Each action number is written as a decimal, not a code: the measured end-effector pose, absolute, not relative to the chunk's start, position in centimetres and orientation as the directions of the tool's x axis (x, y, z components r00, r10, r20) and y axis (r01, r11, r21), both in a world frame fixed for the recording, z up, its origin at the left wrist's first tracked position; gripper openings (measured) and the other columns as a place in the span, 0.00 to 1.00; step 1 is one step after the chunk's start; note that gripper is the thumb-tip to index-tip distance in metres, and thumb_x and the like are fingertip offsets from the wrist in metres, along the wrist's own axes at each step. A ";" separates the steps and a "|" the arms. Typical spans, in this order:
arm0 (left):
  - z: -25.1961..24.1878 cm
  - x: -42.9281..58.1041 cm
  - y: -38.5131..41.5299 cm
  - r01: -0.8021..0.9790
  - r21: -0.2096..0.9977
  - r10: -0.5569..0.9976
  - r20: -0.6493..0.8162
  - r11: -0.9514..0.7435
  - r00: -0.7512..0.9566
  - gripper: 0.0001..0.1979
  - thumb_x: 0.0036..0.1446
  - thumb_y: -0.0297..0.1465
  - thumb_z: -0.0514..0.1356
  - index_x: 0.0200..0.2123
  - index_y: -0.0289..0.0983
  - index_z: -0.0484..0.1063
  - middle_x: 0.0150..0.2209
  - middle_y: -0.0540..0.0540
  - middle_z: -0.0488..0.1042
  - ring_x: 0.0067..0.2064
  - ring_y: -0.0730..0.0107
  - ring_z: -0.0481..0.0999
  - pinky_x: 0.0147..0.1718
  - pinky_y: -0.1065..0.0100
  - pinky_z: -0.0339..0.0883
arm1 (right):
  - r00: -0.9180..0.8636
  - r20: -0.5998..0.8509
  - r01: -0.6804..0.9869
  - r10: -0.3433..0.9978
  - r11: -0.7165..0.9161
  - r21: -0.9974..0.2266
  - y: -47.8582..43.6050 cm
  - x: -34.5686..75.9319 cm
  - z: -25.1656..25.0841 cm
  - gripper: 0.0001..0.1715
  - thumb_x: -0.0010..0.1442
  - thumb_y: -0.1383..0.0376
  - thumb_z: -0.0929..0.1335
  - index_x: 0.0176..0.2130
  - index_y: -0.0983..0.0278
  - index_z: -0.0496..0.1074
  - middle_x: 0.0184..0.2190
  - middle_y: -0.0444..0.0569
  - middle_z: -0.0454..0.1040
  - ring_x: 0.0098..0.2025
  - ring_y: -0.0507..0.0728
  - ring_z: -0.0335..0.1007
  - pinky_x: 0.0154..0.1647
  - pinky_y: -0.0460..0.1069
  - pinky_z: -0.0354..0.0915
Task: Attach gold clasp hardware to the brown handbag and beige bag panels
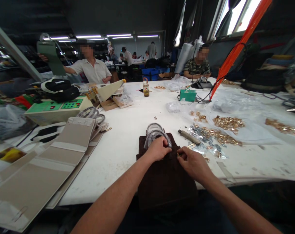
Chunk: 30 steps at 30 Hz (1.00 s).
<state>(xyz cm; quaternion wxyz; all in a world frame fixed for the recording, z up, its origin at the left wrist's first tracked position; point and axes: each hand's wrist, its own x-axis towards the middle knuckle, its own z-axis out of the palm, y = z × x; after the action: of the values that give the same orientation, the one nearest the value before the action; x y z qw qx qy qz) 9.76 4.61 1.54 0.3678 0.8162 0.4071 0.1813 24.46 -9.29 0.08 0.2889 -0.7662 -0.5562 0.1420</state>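
A dark brown bag piece [165, 185] lies over the table's near edge in front of me. Loop handles wrapped in clear plastic [154, 130] stand at its far end. With thumb and fingers together, my left hand [159, 149] pinches the brown piece near those handles. Just to the right, my right hand [193, 162] holds a small gold metal fitting [178, 154] between thumb and fingertips, against the brown piece's edge. Beyond the right hand lies a grey-handled tool [189, 137], with a gold oblong plate [191, 146] beside it.
Gold fittings [229, 124] and silver metal pieces [203, 136] lie heaped on the right. Beige panels [64, 146] are stacked on the left near a green-topped machine [57, 109]. A jar [146, 88] and a green box [187, 95] stand farther back. A co-worker [92, 66] holds up a green piece.
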 end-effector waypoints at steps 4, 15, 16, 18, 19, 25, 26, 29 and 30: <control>2.1 9.7 4.4 0.507 0.776 0.791 -0.017 -0.375 0.612 0.14 0.47 0.28 0.70 0.29 0.39 0.65 0.27 0.55 0.68 0.29 0.72 0.65 0.30 0.69 0.56 | 0.339 0.131 0.776 0.932 -0.198 -0.599 -9.2 24.2 0.1 0.10 0.62 0.63 0.67 0.43 0.57 0.75 0.27 0.42 0.77 0.30 0.56 0.73 0.30 0.48 0.57; 2.5 9.7 3.8 0.442 0.846 0.779 -0.053 -0.297 0.625 0.10 0.46 0.28 0.68 0.27 0.39 0.68 0.25 0.55 0.69 0.27 0.73 0.66 0.27 0.69 0.57 | 0.307 0.178 0.797 0.935 -0.150 -0.585 -9.2 23.0 -0.8 0.10 0.64 0.63 0.65 0.43 0.57 0.76 0.31 0.44 0.78 0.33 0.58 0.74 0.34 0.49 0.60; 2.5 9.7 3.7 0.429 0.852 0.775 -0.046 -0.299 0.631 0.10 0.45 0.28 0.68 0.27 0.39 0.67 0.25 0.55 0.69 0.28 0.73 0.66 0.27 0.69 0.57 | 0.311 0.172 0.793 0.935 -0.156 -0.588 -9.1 23.1 -0.7 0.10 0.63 0.63 0.65 0.43 0.57 0.76 0.30 0.44 0.78 0.34 0.58 0.75 0.34 0.49 0.60; 2.7 9.5 3.7 0.404 0.864 0.766 -0.034 -0.300 0.642 0.11 0.45 0.28 0.68 0.27 0.39 0.67 0.25 0.55 0.69 0.28 0.73 0.66 0.27 0.70 0.58 | 0.326 0.150 0.773 0.933 -0.171 -0.611 -9.1 23.5 -0.3 0.11 0.63 0.61 0.66 0.43 0.56 0.77 0.30 0.43 0.78 0.33 0.58 0.74 0.34 0.50 0.60; 2.8 9.3 3.7 0.393 0.869 0.764 -0.028 -0.300 0.644 0.11 0.45 0.29 0.68 0.28 0.39 0.67 0.25 0.56 0.69 0.28 0.73 0.66 0.27 0.70 0.58 | 0.337 0.136 0.748 0.932 -0.178 -0.639 -9.1 23.8 -0.2 0.11 0.63 0.60 0.67 0.43 0.56 0.77 0.29 0.43 0.78 0.32 0.58 0.74 0.34 0.50 0.61; 4.8 8.0 2.8 0.388 0.870 0.763 -0.022 -0.304 0.646 0.13 0.48 0.34 0.68 0.31 0.40 0.65 0.23 0.57 0.65 0.23 0.74 0.63 0.24 0.70 0.56 | 0.506 0.166 0.574 0.846 -0.188 -0.797 -10.2 24.2 0.0 0.41 0.56 0.43 0.71 0.63 0.56 0.67 0.37 0.45 0.80 0.36 0.61 0.77 0.40 0.54 0.70; 5.3 7.9 2.4 0.395 0.861 0.759 -0.015 -0.322 0.651 0.13 0.49 0.34 0.67 0.31 0.40 0.65 0.23 0.57 0.66 0.23 0.74 0.63 0.24 0.70 0.55 | 0.527 0.166 0.553 0.834 -0.188 -0.812 -10.4 24.1 -0.1 0.45 0.55 0.42 0.71 0.65 0.57 0.65 0.40 0.47 0.80 0.39 0.62 0.78 0.42 0.56 0.72; 6.4 7.3 0.9 0.412 0.810 0.758 0.061 -0.418 0.649 0.10 0.50 0.34 0.66 0.31 0.41 0.67 0.25 0.55 0.69 0.26 0.71 0.67 0.26 0.69 0.59 | 0.506 0.110 0.527 0.856 -0.206 -0.825 -10.7 24.1 -0.8 0.46 0.53 0.38 0.70 0.64 0.56 0.69 0.45 0.50 0.81 0.44 0.66 0.79 0.44 0.57 0.74; 6.6 6.8 0.2 0.413 0.791 0.766 0.107 -0.451 0.633 0.09 0.51 0.35 0.66 0.30 0.41 0.68 0.26 0.53 0.71 0.28 0.69 0.69 0.29 0.67 0.62 | 0.490 0.105 0.530 0.865 -0.200 -0.824 -10.6 24.2 -1.1 0.44 0.53 0.38 0.69 0.62 0.55 0.71 0.43 0.49 0.82 0.44 0.66 0.80 0.42 0.56 0.75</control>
<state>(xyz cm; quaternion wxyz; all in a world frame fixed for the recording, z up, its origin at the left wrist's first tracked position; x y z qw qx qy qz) 6.83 0.16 6.57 0.3807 0.8196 0.3597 0.2322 24.23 -10.61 -1.13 0.4281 -0.7495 -0.4654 0.1959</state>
